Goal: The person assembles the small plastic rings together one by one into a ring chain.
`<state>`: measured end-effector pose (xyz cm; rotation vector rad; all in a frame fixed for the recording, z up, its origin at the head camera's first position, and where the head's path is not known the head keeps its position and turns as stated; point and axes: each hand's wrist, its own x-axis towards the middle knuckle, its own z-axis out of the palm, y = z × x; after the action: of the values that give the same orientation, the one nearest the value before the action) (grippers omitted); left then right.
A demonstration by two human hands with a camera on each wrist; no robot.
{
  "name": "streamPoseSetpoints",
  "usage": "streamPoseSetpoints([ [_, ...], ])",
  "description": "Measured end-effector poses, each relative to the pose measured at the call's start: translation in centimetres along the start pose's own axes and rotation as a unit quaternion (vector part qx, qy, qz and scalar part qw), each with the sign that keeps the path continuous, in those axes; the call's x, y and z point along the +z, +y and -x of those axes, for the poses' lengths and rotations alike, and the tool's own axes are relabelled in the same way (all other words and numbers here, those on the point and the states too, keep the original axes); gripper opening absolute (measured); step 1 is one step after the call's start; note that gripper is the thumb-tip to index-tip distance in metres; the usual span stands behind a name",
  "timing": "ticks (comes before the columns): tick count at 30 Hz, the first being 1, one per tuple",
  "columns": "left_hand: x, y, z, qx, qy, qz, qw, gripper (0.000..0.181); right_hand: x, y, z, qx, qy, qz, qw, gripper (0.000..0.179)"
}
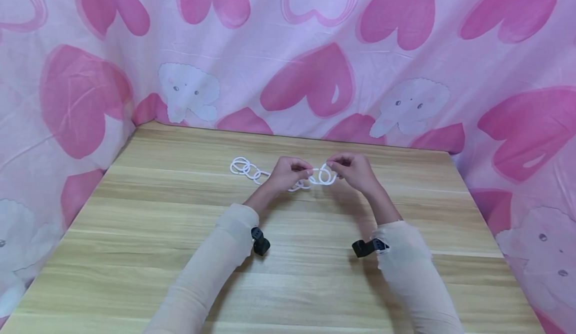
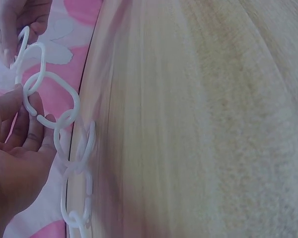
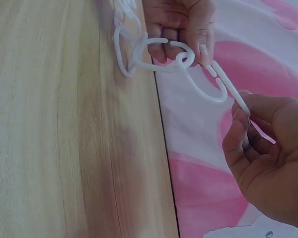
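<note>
A chain of white plastic links (image 2: 77, 101) runs through both hands. In the head view my left hand (image 1: 288, 175) pinches one of its links between thumb and fingers. Small gaps show in some links, one close to the left fingertips in the left wrist view. My right hand (image 3: 273, 148) pinches the end link (image 3: 232, 90) between thumb and forefinger, just right of the left hand. That end link meets the neighbouring link near its gap. Beyond the left hand, the rest of the chain trails leftward along the table, partly hidden behind the hand.
A wood-grain table (image 1: 297, 284) lies beneath the arms. Pink cloth (image 1: 252, 39) with hearts and white animal figures hangs behind its far edge and along the sides. A black wrist camera (image 1: 260, 242) sits on the left sleeve, another camera (image 1: 366, 247) on the right.
</note>
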<state>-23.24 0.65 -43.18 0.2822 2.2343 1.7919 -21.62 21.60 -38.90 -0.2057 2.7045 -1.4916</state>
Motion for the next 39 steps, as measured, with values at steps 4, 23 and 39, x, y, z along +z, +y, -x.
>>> streamPoseSetpoints([
  [4, 0.1, 0.0, 0.0, 0.002, -0.001, -0.002, 1.0000, 0.015, 0.2, -0.1, -0.3, 0.005, -0.001, 0.008, 1.0000, 0.019],
  [23, 0.2, -0.1, 0.2, 0.023, -0.020, -0.037, 0.9989, 0.012, 0.4, 0.0, -0.4, 0.017, 0.037, 0.053, 0.9977, 0.019],
  [39, -3.0, -0.8, 0.3, 0.057, -0.005, -0.088, 0.9945, 0.018, -0.8, 1.8, 2.1, 0.100, 0.034, -0.182, 0.9777, 0.023],
])
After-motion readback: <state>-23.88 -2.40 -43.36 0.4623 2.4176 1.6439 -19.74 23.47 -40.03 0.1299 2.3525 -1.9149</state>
